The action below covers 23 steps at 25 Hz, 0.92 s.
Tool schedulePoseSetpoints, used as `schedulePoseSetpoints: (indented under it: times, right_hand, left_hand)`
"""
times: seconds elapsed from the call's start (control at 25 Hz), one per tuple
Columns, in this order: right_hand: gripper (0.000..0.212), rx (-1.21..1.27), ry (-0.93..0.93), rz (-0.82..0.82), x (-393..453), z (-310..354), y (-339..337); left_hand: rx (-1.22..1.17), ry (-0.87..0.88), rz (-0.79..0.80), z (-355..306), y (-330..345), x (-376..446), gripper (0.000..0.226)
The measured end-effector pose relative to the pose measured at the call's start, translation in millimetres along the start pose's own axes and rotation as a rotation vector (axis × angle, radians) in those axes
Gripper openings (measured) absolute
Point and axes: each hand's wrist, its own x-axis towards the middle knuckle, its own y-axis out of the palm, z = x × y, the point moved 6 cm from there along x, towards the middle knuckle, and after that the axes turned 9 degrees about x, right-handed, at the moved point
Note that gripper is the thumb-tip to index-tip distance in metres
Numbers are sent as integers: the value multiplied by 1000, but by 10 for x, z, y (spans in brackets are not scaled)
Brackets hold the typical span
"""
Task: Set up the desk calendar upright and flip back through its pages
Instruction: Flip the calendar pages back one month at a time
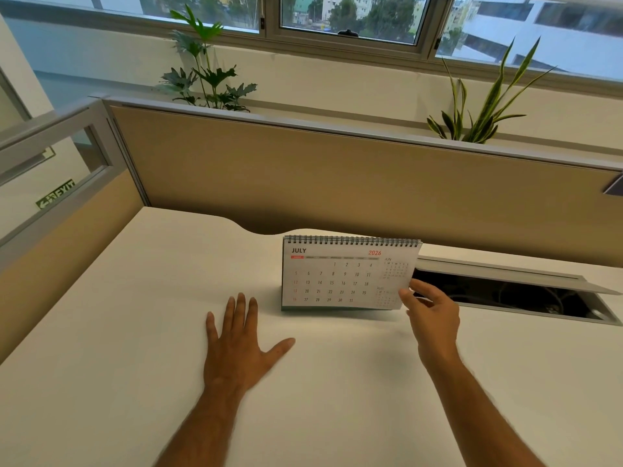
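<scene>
I see one white spiral-bound desk calendar (340, 274) standing upright on the white desk (135, 315), showing July 2026. My right hand (433, 315), at its 4 o'clock corner, pinches the front page's lower edge. My left hand (241, 345) lies flat at 8 o'clock, fingers spread. Two potted plants stand behind the partition.

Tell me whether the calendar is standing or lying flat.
Standing: the calendar rests on its bottom edge on the desk, spiral on top, July facing out.

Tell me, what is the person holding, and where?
The right hand pinches the calendar's July page at its lower right corner. The left hand holds nothing.
</scene>
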Motion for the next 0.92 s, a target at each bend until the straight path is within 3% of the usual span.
schedulePoseSetpoints:
  times: [0.2, 0.32, 0.52, 0.72, 0.92]
  right_hand:
    - [19, 22, -25, 43, 23, 13, -69]
    - [24, 101, 67, 181, 27, 78, -13]
    - [85, 332, 295, 545, -104, 369, 59]
    - [115, 625, 179, 677, -71, 805, 84]
    - [114, 433, -28, 652, -34, 1076, 252]
  left_hand:
    - [5, -6, -6, 1, 4, -1, 120]
    - [-2, -6, -1, 3, 0, -1, 120]
    - [-10, -14, 21, -9, -5, -5, 121]
    - [-18, -6, 12, -1, -6, -20, 119]
    - [0, 0, 20, 5, 11, 4, 120]
